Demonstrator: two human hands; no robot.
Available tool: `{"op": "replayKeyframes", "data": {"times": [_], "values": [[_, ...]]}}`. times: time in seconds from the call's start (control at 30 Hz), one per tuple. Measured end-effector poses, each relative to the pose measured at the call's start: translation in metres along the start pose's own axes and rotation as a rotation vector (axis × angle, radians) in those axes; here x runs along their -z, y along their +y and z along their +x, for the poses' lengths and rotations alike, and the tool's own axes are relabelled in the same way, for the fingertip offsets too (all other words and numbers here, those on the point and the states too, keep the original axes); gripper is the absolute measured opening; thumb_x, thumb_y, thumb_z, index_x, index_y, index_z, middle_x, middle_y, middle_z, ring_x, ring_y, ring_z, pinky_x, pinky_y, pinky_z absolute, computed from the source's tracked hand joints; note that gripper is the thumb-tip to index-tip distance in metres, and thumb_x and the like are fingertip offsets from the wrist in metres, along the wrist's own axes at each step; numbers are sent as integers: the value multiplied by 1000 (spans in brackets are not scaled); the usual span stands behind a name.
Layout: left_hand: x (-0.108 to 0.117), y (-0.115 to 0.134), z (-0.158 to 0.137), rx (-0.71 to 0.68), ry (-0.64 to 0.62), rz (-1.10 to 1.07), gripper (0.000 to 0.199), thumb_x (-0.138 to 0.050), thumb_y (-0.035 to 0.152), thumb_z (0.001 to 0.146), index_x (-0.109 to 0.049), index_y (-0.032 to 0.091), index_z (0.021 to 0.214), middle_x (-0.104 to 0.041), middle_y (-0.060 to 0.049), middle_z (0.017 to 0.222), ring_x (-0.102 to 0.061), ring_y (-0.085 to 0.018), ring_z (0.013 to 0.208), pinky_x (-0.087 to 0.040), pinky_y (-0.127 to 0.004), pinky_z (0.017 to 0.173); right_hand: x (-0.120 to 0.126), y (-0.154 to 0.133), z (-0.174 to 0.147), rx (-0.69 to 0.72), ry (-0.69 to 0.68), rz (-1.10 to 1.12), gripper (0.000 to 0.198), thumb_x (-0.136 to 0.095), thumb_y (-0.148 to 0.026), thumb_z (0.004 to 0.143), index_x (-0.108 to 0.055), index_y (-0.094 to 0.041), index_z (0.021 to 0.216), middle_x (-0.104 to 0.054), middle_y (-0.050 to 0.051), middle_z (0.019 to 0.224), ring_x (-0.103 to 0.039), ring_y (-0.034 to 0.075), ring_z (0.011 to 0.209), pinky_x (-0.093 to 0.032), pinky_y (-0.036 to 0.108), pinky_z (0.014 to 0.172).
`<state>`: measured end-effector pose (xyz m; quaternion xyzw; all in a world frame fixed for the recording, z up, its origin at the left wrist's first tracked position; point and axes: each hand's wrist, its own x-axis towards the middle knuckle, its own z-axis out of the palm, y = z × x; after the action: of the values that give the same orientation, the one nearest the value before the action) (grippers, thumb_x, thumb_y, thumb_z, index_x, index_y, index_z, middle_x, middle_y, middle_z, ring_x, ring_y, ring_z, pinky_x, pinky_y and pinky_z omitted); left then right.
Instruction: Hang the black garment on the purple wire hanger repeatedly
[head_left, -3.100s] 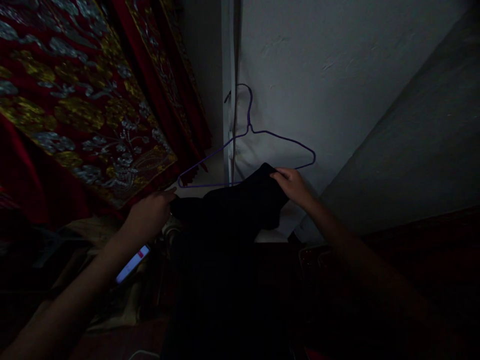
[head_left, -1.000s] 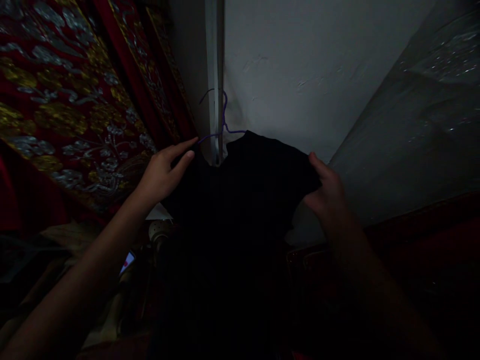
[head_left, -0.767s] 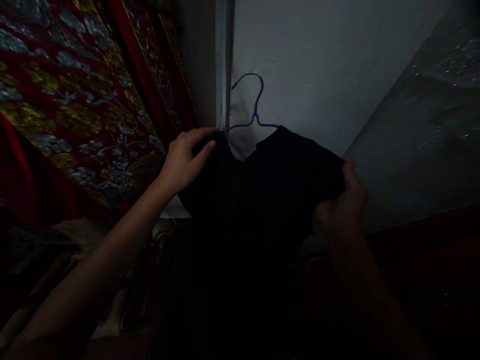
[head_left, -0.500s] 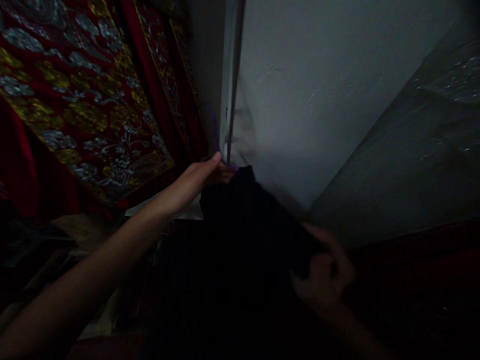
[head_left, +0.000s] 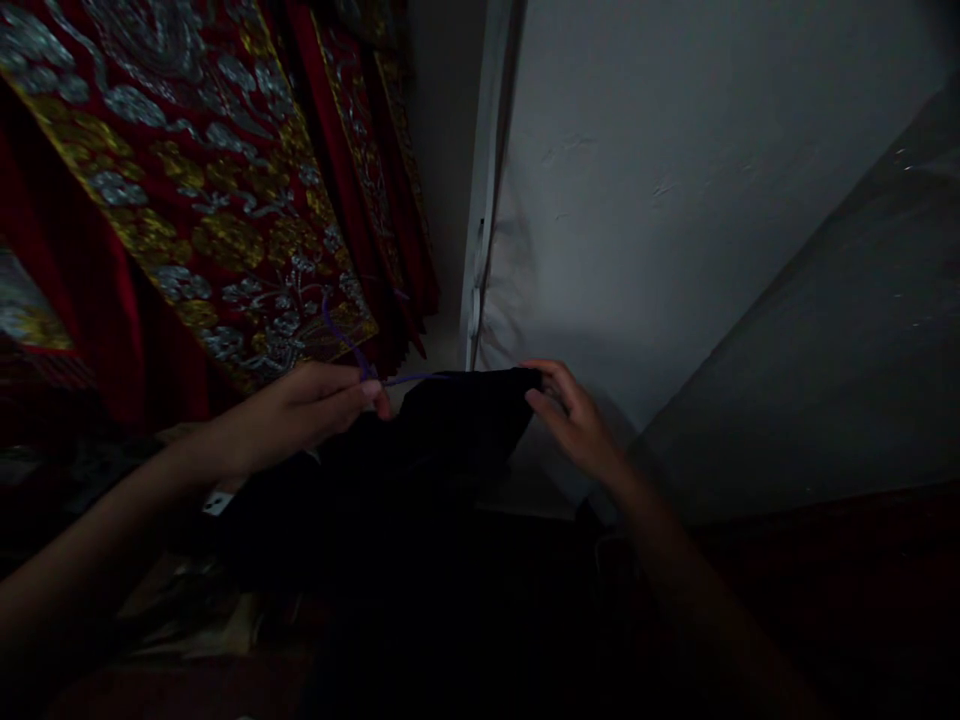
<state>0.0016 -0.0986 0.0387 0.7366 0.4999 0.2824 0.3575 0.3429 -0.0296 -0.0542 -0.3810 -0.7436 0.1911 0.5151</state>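
My left hand (head_left: 330, 400) is closed in a pinch on a thin purple clothes hanger (head_left: 349, 340). The hanger's curved hook rises above my fingers, and one arm runs right along the top of a black garment (head_left: 457, 430). At the garment's upper right corner, my right hand (head_left: 566, 415) grips the cloth between thumb and fingers. The dark fabric hangs below both hands, and its lower part merges into shadow. What lies under the cloth is hidden.
Red cloth hangings (head_left: 225, 200) with gold and silver embroidery hang at the left. A pale wall (head_left: 637, 200) with a vertical edge strip (head_left: 487, 180) stands ahead. Clear plastic sheeting (head_left: 847, 330) covers the right side. Dim clutter (head_left: 225, 620) lies at lower left.
My left hand has moved left and down with the hanger, whose hook now tilts left. My right hand has risen from the lower right to the garment's top corner. The view has shifted slightly.
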Motion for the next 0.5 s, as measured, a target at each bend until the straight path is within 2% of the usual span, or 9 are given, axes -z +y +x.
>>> {"op": "replayKeyframes", "data": {"times": [0.03,0.1,0.2,0.3,0.4,0.47,0.5], "values": [[2,1,6,-53,65,49,41,-55,55,94,-73,19,87,-46,3,58,-40,-10,50,-29,-19,43,4,4,6,-57,-30,69,35,-58,-51,96,-67,-24,115,-70,5,112,-66,22,105,-53,35,94],[5,3,21,-168,204,132,39,-57,53,94,-71,19,80,-50,2,57,-44,-11,51,-32,-20,45,13,7,18,-153,-80,198,36,-63,-57,91,-70,-23,98,-69,1,86,-65,17,80,-53,27,72],[10,2,52,-323,430,243,34,-63,49,91,-69,20,73,-59,0,60,-54,-14,56,-40,-24,52,23,7,39,-239,-86,336,42,-73,-63,81,-70,-22,84,-65,-2,70,-61,15,65,-49,24,58],[14,2,85,-445,685,262,24,-66,44,89,-71,21,83,-69,-2,74,-63,-18,66,-48,-28,62,30,6,69,-218,100,417,46,-78,-67,73,-68,-22,76,-67,-1,68,-65,19,69,-53,28,60],[8,4,103,-584,907,281,20,-59,39,96,-70,22,92,-72,-4,91,-67,-20,84,-51,-32,77,40,7,95,-155,327,457,41,-80,-64,72,-67,-25,74,-71,2,73,-70,23,82,-58,34,70],[-5,3,101,-684,984,332,21,-53,33,100,-69,21,96,-71,-6,96,-65,-21,92,-50,-33,84,49,10,99,-128,448,473,38,-80,-59,74,-68,-24,75,-72,3,78,-72,24,89,-60,36,76],[-14,1,97,-737,961,372,21,-50,31,101,-68,20,97,-71,-6,96,-65,-21,92,-50,-34,85,53,12,96,-124,496,483,36,-80,-57,75,-68,-23,77,-73,3,79,-72,24,92,-60,36,79]]}}
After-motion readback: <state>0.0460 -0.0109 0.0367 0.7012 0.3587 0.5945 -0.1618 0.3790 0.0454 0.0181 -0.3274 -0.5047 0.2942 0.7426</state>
